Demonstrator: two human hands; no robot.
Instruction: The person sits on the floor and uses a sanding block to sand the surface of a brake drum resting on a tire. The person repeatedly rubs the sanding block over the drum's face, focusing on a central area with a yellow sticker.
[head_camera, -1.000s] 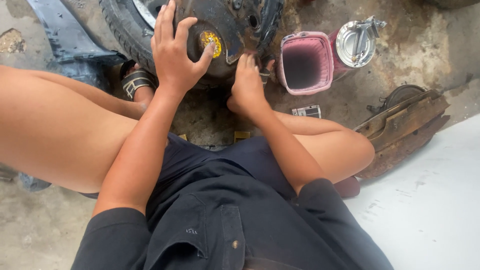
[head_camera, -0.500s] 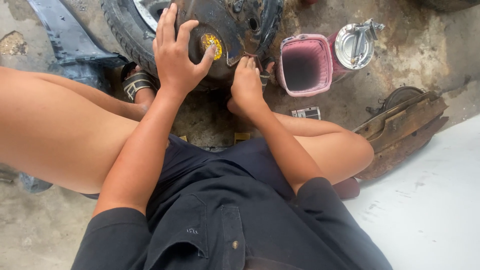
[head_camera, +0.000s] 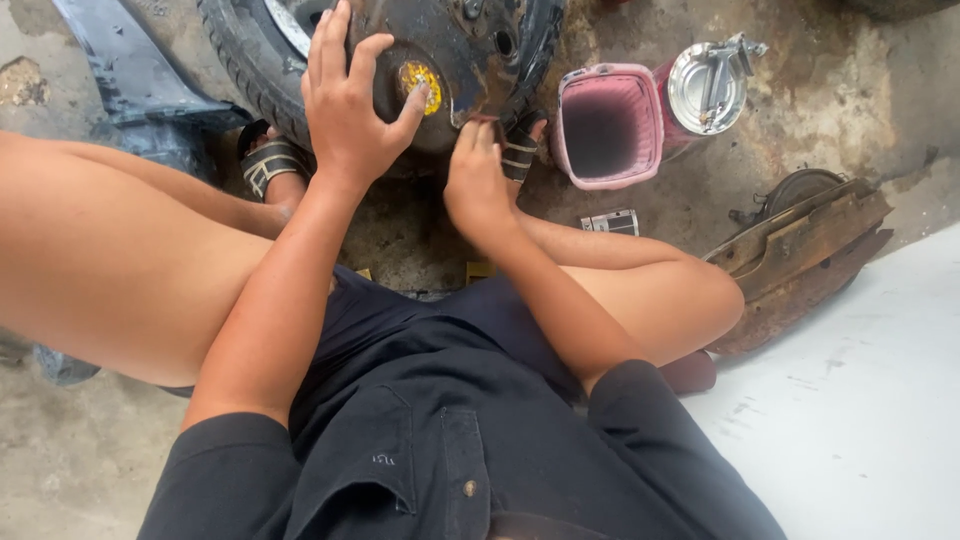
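I squat over a dark, greasy wheel hub set inside a black tyre. My left hand lies spread on the hub, its thumb beside a yellow centre cap. My right hand reaches under the hub's lower edge with its fingers curled; what they touch is hidden. My sandalled feet rest on either side of the wheel.
A pink plastic bucket stands right of the wheel, with a red tin with a silver lid behind it. A small metal piece lies on the stained concrete. Rusty metal parts sit at right beside a white surface. A dark panel lies at left.
My right hand has shifted slightly down along the hub's lower edge. My left hand stays pressed on the hub.
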